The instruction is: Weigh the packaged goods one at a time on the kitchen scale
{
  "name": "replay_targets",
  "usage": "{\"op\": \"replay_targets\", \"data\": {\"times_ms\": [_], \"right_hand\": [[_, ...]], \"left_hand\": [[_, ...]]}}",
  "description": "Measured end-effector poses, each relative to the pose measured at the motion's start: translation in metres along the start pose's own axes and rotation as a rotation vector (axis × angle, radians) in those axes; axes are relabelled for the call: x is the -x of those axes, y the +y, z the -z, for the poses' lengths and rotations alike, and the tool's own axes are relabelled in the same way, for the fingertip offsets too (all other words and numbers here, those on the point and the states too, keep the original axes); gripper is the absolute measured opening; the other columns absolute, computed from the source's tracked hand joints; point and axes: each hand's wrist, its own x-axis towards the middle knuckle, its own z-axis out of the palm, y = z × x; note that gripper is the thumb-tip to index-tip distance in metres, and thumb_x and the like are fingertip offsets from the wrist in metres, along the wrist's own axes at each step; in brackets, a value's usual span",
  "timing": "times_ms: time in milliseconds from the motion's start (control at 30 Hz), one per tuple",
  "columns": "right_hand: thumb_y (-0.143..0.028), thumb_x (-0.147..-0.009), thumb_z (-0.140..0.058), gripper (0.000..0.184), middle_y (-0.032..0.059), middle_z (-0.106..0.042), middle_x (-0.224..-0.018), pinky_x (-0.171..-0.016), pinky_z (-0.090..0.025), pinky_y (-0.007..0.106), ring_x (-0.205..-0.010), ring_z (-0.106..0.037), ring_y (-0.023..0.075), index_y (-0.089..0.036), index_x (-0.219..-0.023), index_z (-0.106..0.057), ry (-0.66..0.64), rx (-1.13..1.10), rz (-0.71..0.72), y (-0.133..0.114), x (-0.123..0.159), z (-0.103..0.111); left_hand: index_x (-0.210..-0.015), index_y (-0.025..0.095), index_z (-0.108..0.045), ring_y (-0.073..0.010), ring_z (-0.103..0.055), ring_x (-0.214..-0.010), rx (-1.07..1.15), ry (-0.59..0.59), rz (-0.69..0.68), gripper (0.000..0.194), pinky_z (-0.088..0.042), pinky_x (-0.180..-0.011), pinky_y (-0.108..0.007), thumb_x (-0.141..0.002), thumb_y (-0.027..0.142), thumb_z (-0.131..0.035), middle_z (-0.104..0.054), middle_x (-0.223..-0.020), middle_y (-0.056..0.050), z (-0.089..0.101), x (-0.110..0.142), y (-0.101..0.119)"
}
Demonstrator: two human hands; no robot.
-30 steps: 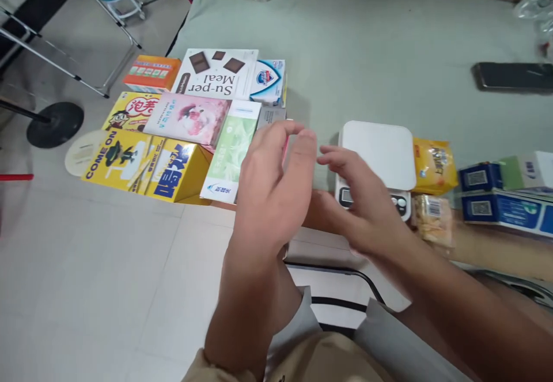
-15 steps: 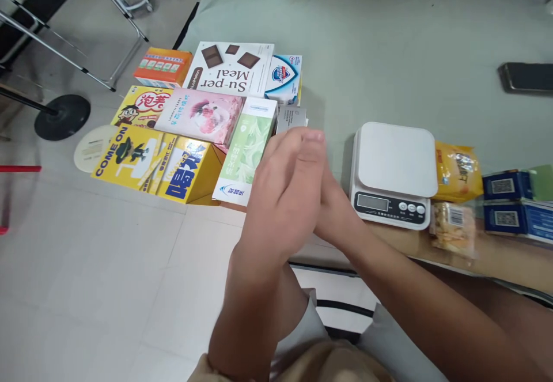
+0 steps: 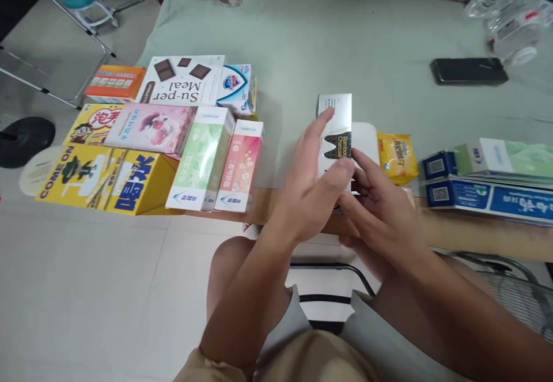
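Note:
A silver-and-black toothpaste box (image 3: 337, 118) marked "Bamboo Charcoal" is held lengthwise above the white kitchen scale (image 3: 366, 134), hiding much of it. My right hand (image 3: 384, 203) pinches the lower right edge of the box between thumb and fingers. On the other side, my left hand (image 3: 309, 189) is slightly blurred, its fingers stretched out and thumb apart, lying over the left and front of the box. Its index finger crosses the upper part. The scale's display is hidden behind my hands.
At left lie a green box (image 3: 199, 157), a red-pink box (image 3: 241, 163), a yellow box (image 3: 138, 183), a "Su-per Meal" box (image 3: 184, 79) and others. Right of the scale are a yellow packet (image 3: 397, 157) and blue boxes (image 3: 514, 197). A phone (image 3: 469, 71) and bottles (image 3: 518, 30) lie farther back.
My hands were together in front of the left-hand boxes and are now apart, farther right. The silver-and-black box is now held over the scale. The view has shifted right.

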Motion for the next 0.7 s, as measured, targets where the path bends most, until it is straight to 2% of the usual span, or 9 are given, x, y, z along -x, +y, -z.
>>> {"op": "replay_targets", "data": {"times_ms": [100,167,267,367,500,633,700], "right_hand": [[-0.045,-0.093,-0.069,0.057,0.0051,-0.081,-0.092,-0.064,-0.06,0.033,-0.071,-0.074,0.0201,-0.022,-0.144,-0.062,0.124,0.319,0.073,0.018,-0.004,0.015],[-0.045,-0.094,-0.067,0.051,0.0051,-0.079,-0.081,-0.061,-0.055,0.035,-0.067,-0.071,0.0223,-0.02,-0.138,-0.067,0.225,0.517,0.197,0.028,-0.008,0.019],[-0.042,-0.1,-0.059,0.04,0.01,-0.082,-0.098,-0.076,-0.057,0.042,-0.083,-0.072,0.0266,-0.019,-0.13,-0.07,0.337,0.687,0.397,0.037,-0.011,0.025],[-0.035,-0.102,-0.056,0.034,0.0121,-0.079,-0.116,-0.093,-0.055,0.046,-0.103,-0.072,0.0282,-0.018,-0.128,-0.068,0.366,0.682,0.475,0.039,-0.008,0.034],[-0.04,-0.101,-0.057,0.043,0.0174,-0.071,-0.129,-0.099,-0.055,0.046,-0.115,-0.067,0.0304,-0.017,-0.136,-0.064,0.344,0.644,0.461,0.039,0.002,0.033],[-0.046,-0.098,-0.06,0.049,0.0205,-0.062,-0.145,-0.101,-0.054,0.049,-0.121,-0.065,0.0335,-0.02,-0.139,-0.063,0.24,0.649,0.427,0.041,0.008,0.018],[-0.05,-0.097,-0.061,0.053,0.022,-0.061,-0.147,-0.1,-0.054,0.05,-0.123,-0.064,0.0351,-0.019,-0.14,-0.061,0.197,0.661,0.405,0.043,0.009,0.01]], "left_hand": [[-0.157,0.033,-0.037,-0.0286,-0.036,-0.163,0.069,-0.099,0.052,0.056,-0.04,-0.132,-0.052,-0.104,0.043,-0.05,-0.04,-0.172,-0.003,-0.023,-0.008,-0.009],[-0.159,0.033,-0.034,-0.0289,-0.031,-0.165,0.093,-0.124,0.096,0.058,-0.036,-0.134,-0.054,-0.104,0.045,-0.049,-0.035,-0.175,-0.003,-0.03,-0.01,-0.012],[-0.16,0.034,-0.035,-0.0303,-0.021,-0.168,0.1,-0.1,0.115,0.059,-0.03,-0.136,-0.058,-0.105,0.052,-0.047,-0.033,-0.176,-0.003,-0.034,-0.01,-0.012],[-0.156,0.033,-0.043,-0.031,-0.019,-0.169,0.074,-0.015,0.104,0.061,-0.022,-0.138,-0.056,-0.102,0.061,-0.05,-0.036,-0.175,-0.003,-0.033,-0.009,-0.008],[-0.146,0.028,-0.054,-0.0318,-0.037,-0.16,0.04,0.081,0.178,0.058,-0.03,-0.133,-0.051,-0.1,0.062,-0.053,-0.051,-0.163,-0.009,-0.031,-0.009,-0.002],[-0.139,0.028,-0.06,-0.0301,-0.051,-0.148,0.055,0.06,0.304,0.046,-0.042,-0.125,-0.048,-0.101,0.053,-0.054,-0.057,-0.156,-0.009,-0.034,-0.01,0.003],[-0.136,0.027,-0.061,-0.029,-0.056,-0.142,0.054,0.051,0.314,0.043,-0.045,-0.121,-0.046,-0.1,0.05,-0.055,-0.06,-0.151,-0.009,-0.037,-0.01,0.005]]}}
